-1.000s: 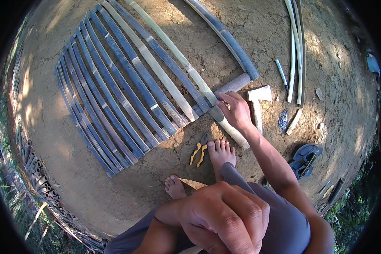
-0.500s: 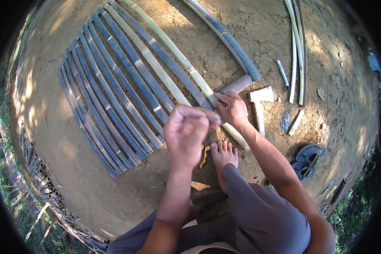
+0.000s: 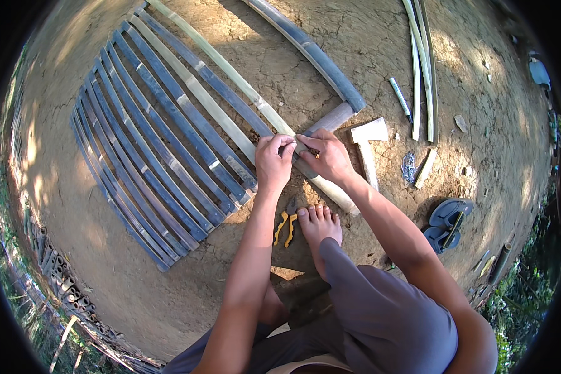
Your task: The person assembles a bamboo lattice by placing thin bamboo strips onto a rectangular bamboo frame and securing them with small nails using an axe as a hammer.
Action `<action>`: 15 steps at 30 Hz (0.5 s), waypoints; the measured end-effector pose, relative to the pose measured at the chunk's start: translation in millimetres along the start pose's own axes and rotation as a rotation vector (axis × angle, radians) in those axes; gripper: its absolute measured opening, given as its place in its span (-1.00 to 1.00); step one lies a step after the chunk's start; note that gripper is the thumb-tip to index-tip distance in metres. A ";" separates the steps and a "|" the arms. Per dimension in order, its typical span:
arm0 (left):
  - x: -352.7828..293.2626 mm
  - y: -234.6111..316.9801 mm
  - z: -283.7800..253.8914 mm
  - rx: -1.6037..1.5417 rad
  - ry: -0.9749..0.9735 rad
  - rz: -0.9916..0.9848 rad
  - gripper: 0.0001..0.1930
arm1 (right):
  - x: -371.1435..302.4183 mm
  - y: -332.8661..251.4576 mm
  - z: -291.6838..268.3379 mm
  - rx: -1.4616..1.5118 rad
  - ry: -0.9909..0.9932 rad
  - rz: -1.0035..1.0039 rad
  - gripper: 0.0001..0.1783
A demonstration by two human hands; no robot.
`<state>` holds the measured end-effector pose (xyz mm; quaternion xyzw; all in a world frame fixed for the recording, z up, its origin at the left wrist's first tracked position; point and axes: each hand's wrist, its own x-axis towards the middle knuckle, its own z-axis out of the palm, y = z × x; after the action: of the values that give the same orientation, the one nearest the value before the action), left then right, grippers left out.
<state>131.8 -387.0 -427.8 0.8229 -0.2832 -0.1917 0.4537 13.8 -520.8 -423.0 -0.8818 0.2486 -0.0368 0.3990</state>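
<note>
Axe [image 3: 369,131], 1, lies near right hand [image 3: 330,160], grip unclear; left hand [image 3: 273,164], grip pinched, overlaps 1 pale strip [image 3: 268,113].

Dappled daylight, strong fisheye rim

Outdoor, fairly bright. Sun patches on ground [image 3: 156,299] at left, upper left and upper right; middle mostly even shade. Dark shadow along left side of sandals [image 3: 445,212], right of frame. Left hand [image 3: 274,162] and right hand [image 3: 328,157] near centre, reasonably sharp. Bamboo slats [image 3: 214,164] look bowed toward upper left. Foliage [image 3: 517,311] at lower right soft, smeared. Corners vignetted black.
</note>
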 end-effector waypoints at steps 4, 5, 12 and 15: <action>-1.4 -4.1 3.4 0.071 0.008 0.066 -0.88 | 0.2 0.1 0.4 0.004 0.005 -0.016 -0.52; -1.3 -2.7 3.3 0.071 0.007 0.075 -0.88 | 0.2 0.7 0.3 -0.001 0.003 -0.010 -0.52; -3.4 -2.9 4.5 0.112 0.026 0.145 -0.89 | 0.9 -1.6 -0.5 -0.006 -0.009 0.007 -0.52; -3.2 -4.9 4.8 0.132 0.026 0.183 -0.88 | 2.3 0.2 -2.9 -0.003 -0.041 -0.004 -0.50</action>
<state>128.1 -385.9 -434.3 0.8241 -0.3633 -0.1197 0.4177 14.9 -524.0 -421.5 -0.8835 0.2386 -0.0192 0.4026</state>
